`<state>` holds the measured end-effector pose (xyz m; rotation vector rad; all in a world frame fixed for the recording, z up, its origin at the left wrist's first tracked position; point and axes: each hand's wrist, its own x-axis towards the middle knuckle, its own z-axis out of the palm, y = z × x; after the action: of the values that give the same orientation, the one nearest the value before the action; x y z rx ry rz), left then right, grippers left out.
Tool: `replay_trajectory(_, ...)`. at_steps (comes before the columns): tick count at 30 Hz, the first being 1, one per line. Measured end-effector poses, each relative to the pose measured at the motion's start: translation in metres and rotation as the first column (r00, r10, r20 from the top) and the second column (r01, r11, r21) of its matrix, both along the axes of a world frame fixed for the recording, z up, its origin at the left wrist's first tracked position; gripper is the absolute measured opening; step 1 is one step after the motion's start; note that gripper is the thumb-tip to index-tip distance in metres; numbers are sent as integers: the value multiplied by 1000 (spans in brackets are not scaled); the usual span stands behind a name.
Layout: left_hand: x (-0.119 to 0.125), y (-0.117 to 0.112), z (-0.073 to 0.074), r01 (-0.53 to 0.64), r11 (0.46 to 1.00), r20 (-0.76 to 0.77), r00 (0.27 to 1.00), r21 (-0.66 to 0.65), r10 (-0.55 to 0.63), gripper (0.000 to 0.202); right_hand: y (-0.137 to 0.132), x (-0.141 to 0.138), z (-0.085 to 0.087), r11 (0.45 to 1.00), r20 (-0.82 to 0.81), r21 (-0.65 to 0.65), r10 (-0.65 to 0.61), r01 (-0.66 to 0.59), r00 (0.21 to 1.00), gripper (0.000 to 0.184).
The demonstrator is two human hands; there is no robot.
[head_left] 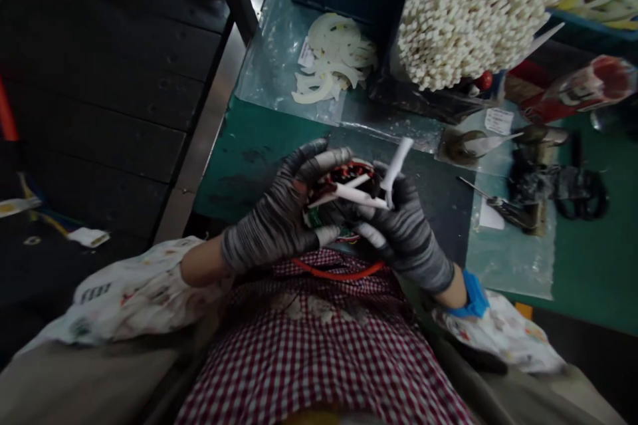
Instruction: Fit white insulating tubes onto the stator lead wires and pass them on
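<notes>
- Cradling a round piece [349,171] between two gloved hands, a person sits or stands at the green bench [588,272]; I take that piece as the centre of my dial, twelve pointing away from the checked apron [323,358]
- Ring-like it looks, with glossy red and dark brown strands crowded round the rim, a shadowed hollow, and a bit of green low at seven o'clock
- White strips [361,196] cross its face, running roughly from nine to four; a white tube [399,159] juts up at one
- Left hand [274,212], at nine: fingers curled round the piece, one lying along the upper rim, thumb closing from below, so it has a firm hold
- Right hand [413,229], at four: fingers bent in close against the piece beside the white tube; whether they pinch tube or rim, I can't tell from here
- Both gloves are grey-striped, with pale fingertips
- Red cord [339,274] curves at six, across the apron
- Flat pale curls [331,56] lie at twelve on clear plastic [274,79]
- Thick bundle of thin white sticks [478,12] at one, red container [573,96] at two
- Thin-tipped tool [508,210] and black coil [593,195] at three
</notes>
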<state>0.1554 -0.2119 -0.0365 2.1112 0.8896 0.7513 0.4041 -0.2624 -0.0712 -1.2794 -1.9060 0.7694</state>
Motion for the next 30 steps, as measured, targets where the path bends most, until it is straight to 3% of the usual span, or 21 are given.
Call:
replay_trajectory(2, -10, 18, -4, 11, 1000, -12, 1000, -17, -11, 77, 25, -4, 0, 993, -75, -115, 21, -29, 997, 44)
replay_trajectory(5, -22, 31, -7, -68, 997, -97, 993, 39, 71, 77, 64, -17, 5, 937, -296, -334, 1, -104, 955, 52)
replay_trajectory(7, -26, 27, -5, -195, 966, -172, 959, 171, 224, 78, 83, -24, 10, 878, -426, -434, -4, -200, 905, 51)
replay_trajectory(9, -25, 19, -1, -218, 898, -241, 915, 381, 325, 65, 94, -25, 14, 868, -448, -416, 65, -273, 891, 49)
replay_trajectory(12, -18, 11, 8, 56, 794, -356, 911, 606, 207, 20, 92, -20, 9, 923, -370, -282, 145, -260, 918, 43)
replay_trajectory(15, -6, 7, 14, 214, 765, -456, 882, 608, 116, 24, 79, -18, -2, 995, -219, -39, 84, -95, 972, 43)
replay_trajectory(17, 1, -2, 13, 219, 708, -497, 842, 671, 211, 27, 70, -16, -5, 994, -120, 108, 4, 9, 993, 46)
replay_trajectory(19, 4, -17, 9, 193, 611, -498, 780, 768, 378, 21, 65, -7, -2, 977, -38, 194, -83, 89, 996, 46)
replay_trajectory(21, 1, -32, 4, 186, 590, -499, 755, 786, 426, 30, 66, 10, 8, 942, 25, 286, -191, 176, 981, 37)
replay_trajectory(22, -3, -37, 3, 191, 608, -504, 767, 770, 397, 38, 70, 22, 13, 908, 40, 351, -257, 227, 966, 31)
replay_trajectory(25, -18, -38, 4, 235, 645, -515, 808, 728, 286, 47, 92, 60, 27, 722, 26, 574, -487, 386, 873, 16)
replay_trajectory(27, -27, -29, 8, 251, 646, -515, 818, 721, 256, 48, 112, 81, 30, 609, 45, 673, -600, 420, 799, 17)
replay_trajectory(30, -36, -14, 12, 268, 679, -514, 837, 684, 187, 47, 136, 93, 28, 579, 132, 710, -668, 400, 732, 28)
